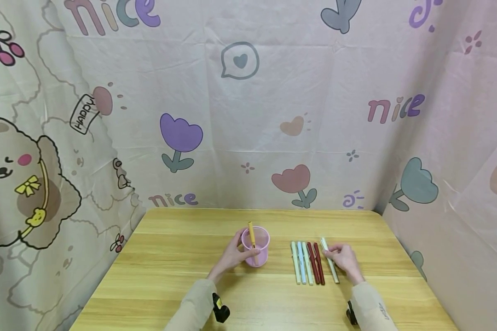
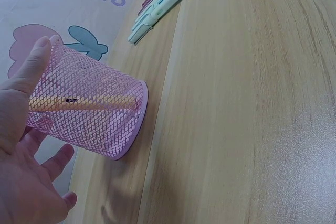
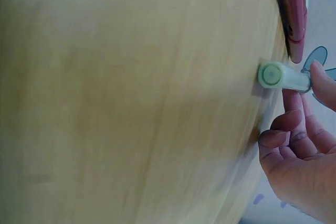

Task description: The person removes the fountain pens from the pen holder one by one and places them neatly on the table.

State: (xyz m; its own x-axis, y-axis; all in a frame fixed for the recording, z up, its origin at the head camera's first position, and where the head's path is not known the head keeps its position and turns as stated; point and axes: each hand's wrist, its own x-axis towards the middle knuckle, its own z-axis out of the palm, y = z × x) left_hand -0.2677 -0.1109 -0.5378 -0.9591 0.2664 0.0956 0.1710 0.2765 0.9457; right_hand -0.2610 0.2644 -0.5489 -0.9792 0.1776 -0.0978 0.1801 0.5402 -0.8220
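Worktop (image 1: 182,285): wood, backed by printed cloth. Pink mesh cup (image 1: 255,252) stands upright near centre, one yellow pen (image 1: 252,239) leaning inside. To its right, a row of pens (image 1: 308,263) lying side by side: pale green, blue, pale green, 2x dark red. White pen (image 1: 329,260) lies just beside the row, at its right end.

L hand (image 1: 232,255): fingers curled round the cup wall, steadying it. R hand (image 1: 344,257): fingertips pinching the white pen, which lies on or barely off the wood; can't tell which.

Judged step: pick-up of white pen. Next needs a firm pinch, lift, tip-down over the cup rim, w/o nudging neighbours.
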